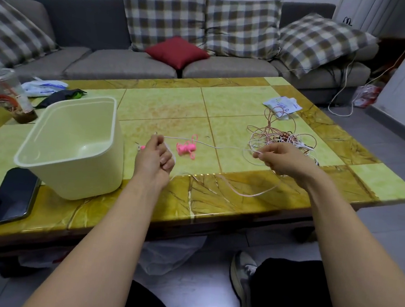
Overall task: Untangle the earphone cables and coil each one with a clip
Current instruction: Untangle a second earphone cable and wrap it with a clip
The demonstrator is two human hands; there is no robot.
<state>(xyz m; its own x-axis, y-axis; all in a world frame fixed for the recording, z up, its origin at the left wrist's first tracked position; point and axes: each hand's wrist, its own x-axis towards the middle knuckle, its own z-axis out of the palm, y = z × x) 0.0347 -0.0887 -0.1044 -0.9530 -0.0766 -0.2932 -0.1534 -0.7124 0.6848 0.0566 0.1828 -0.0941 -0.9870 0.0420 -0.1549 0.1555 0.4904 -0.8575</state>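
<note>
A white earphone cable (211,146) stretches taut between my two hands above the table. My left hand (156,158) grips one end of it, with loops wound around the fingers. My right hand (281,159) pinches the same cable near a tangled heap of white and pinkish earphone cables (282,135) on the right of the table. Part of the cable droops over the table's near edge (249,192). A bunch of pink clips (186,148) lies between my hands, and one more pink clip (141,147) peeks out just left of my left hand.
A pale plastic tub (77,144) stands left of my left hand, a black phone (14,196) near the front left corner. A drink cup (11,96), plastic bags (45,87) and a white packet (282,105) lie further back. A sofa with cushions stands behind the table.
</note>
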